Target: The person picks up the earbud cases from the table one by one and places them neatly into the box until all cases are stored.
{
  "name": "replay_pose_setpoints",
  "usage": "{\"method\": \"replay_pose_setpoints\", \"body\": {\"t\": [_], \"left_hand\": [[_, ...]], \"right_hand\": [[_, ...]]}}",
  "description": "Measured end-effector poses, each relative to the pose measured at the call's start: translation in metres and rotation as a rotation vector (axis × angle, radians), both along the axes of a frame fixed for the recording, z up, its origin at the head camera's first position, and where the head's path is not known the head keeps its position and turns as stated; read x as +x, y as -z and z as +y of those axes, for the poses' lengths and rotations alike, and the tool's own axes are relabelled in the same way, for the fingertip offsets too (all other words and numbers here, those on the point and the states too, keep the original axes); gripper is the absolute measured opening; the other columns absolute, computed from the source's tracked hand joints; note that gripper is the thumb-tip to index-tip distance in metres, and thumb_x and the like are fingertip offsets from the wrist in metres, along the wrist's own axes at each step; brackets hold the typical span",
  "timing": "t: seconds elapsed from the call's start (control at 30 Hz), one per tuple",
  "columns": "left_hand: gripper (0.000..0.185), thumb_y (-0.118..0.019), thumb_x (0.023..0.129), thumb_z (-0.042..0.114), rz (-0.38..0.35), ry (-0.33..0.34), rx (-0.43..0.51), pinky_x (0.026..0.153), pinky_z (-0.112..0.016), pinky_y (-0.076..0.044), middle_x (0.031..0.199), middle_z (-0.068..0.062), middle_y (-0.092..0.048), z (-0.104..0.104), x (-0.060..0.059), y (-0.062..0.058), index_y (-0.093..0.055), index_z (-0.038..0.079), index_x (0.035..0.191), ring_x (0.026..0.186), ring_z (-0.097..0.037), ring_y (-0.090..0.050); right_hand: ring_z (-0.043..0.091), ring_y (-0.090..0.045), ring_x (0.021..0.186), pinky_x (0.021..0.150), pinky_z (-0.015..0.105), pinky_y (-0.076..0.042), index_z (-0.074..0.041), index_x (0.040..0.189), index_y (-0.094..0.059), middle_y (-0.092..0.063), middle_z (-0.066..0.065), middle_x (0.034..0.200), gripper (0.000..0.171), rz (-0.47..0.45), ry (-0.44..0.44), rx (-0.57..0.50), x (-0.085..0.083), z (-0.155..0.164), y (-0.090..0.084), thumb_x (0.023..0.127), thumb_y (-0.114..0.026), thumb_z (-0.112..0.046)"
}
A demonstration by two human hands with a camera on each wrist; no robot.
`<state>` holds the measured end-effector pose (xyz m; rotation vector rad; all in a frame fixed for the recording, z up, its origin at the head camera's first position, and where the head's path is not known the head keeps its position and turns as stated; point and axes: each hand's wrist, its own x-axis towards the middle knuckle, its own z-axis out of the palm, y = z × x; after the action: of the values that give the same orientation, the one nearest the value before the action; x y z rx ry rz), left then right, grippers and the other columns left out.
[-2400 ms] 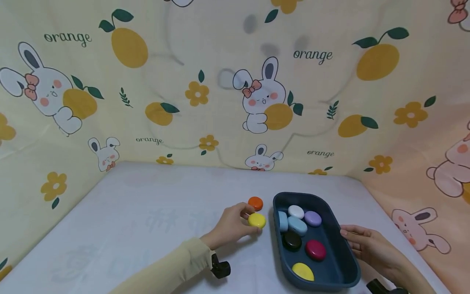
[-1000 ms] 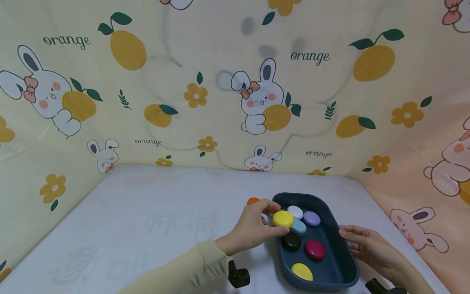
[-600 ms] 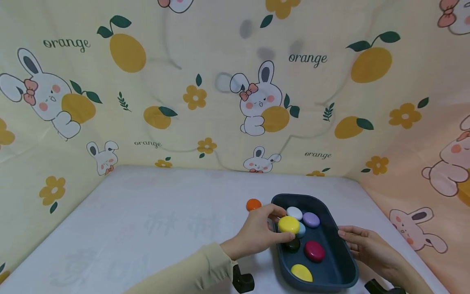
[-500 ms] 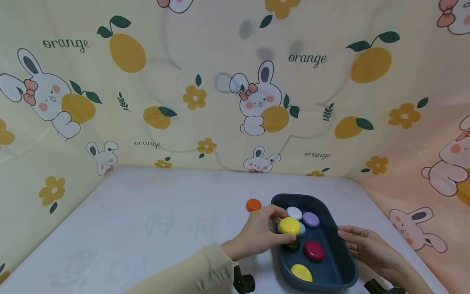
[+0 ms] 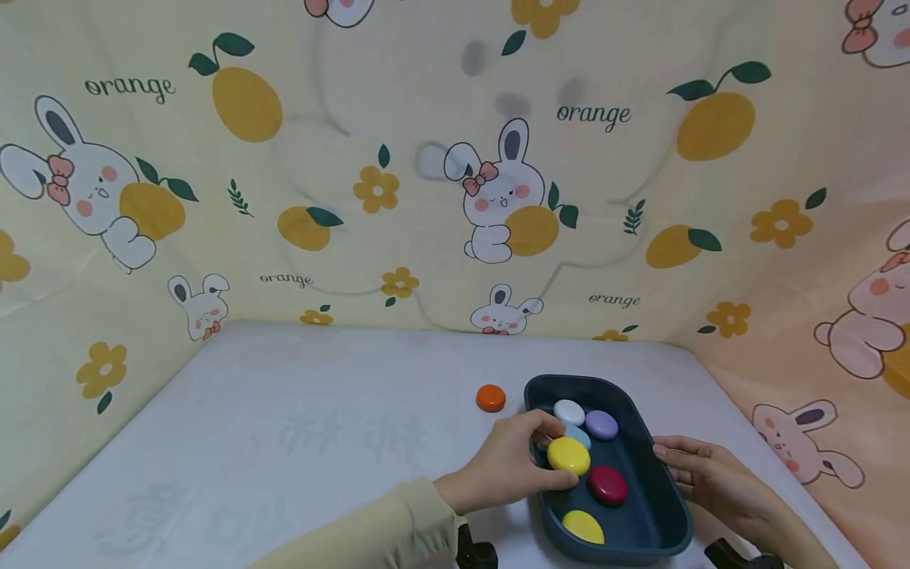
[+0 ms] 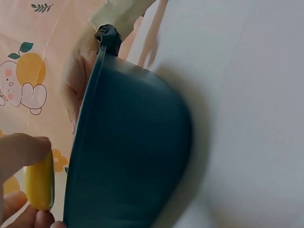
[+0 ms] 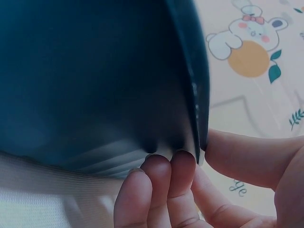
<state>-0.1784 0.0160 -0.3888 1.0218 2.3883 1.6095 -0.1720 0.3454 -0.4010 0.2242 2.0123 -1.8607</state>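
Over the near left part of the dark blue tray (image 5: 668, 506), we are holding a yellow pebble (image 5: 568, 456) in our left hand (image 5: 508, 468), the grip pinching it between thumb and fingertips just above the other pieces. In the left wrist view the same yellow pebble (image 6: 40, 181) is showing edge-on between our fingers, beside the tray's outer wall (image 6: 133, 156). Our right hand (image 5: 711, 474) is steadying the tray at its right rim; in the right wrist view the thumb (image 7: 251, 154) is pressing one side of the rim (image 7: 199, 95) and the curled fingers (image 7: 161, 178) the other, so that grip is pinching the rim.

Inside the tray we are seeing a white pebble (image 5: 569, 412), a purple one (image 5: 602, 424), a pale blue one (image 5: 577, 435) partly hidden, a red one (image 5: 607, 484) and a second yellow one (image 5: 583, 526). An orange pebble (image 5: 490, 397) is lying apart on the white desk (image 5: 298, 427), just left of the tray.

We are judging the risks as small but real: the glossy pebble could slip from a light pinch, strike the pieces beneath and bounce over the low rim. If our right hand pulls on the rim, the tray could tilt and the pebbles slide together.
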Motion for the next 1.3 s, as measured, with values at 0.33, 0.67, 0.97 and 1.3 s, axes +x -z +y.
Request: {"method": "replay_pose_setpoints", "body": {"t": [0.33,0.67,0.97,1.3], "left_hand": [[0.045,-0.084,0.080,0.023,-0.007,0.001,-0.017,0.069,-0.018,-0.052,0.109,0.011,-0.062,-0.004,-0.003,-0.002,-0.062,0.014,0.118,0.099,-0.009,-0.057],[0.042,-0.082,0.082,0.023,0.041,-0.111,0.035,0.071,-0.021,-0.054,0.112,0.004,-0.064,-0.019,-0.025,0.004,-0.063,0.012,0.118,0.102,-0.020,-0.059],[0.054,-0.085,0.079,0.021,0.069,-0.248,-0.009,0.091,-0.041,-0.052,0.121,-0.010,-0.063,-0.036,-0.057,0.022,-0.060,0.006,0.125,0.106,-0.028,-0.060],[0.054,-0.084,0.078,0.017,0.018,-0.330,-0.107,0.086,-0.040,-0.051,0.119,-0.014,-0.062,-0.048,-0.088,0.037,-0.060,-0.001,0.123,0.103,-0.030,-0.058]], "right_hand": [[0.023,-0.065,0.092,0.087,0.041,-0.054,-0.010,0.117,-0.064,-0.070,0.002,0.104,0.026,-0.001,0.013,0.014,-0.001,0.000,0.000,0.100,-0.060,-0.028],[0.024,-0.065,0.090,0.086,0.040,-0.055,-0.007,0.119,-0.063,-0.070,0.003,0.103,0.029,-0.009,0.029,0.018,-0.001,-0.001,0.000,0.099,-0.062,-0.028],[0.024,-0.064,0.093,0.087,0.041,-0.054,-0.006,0.121,-0.063,-0.069,0.003,0.106,0.031,0.001,0.003,0.016,0.000,0.001,0.000,0.100,-0.060,-0.029],[0.025,-0.064,0.093,0.086,0.041,-0.054,-0.007,0.119,-0.064,-0.069,0.004,0.105,0.029,-0.004,0.009,0.008,0.000,0.002,0.001,0.100,-0.060,-0.028]]}}
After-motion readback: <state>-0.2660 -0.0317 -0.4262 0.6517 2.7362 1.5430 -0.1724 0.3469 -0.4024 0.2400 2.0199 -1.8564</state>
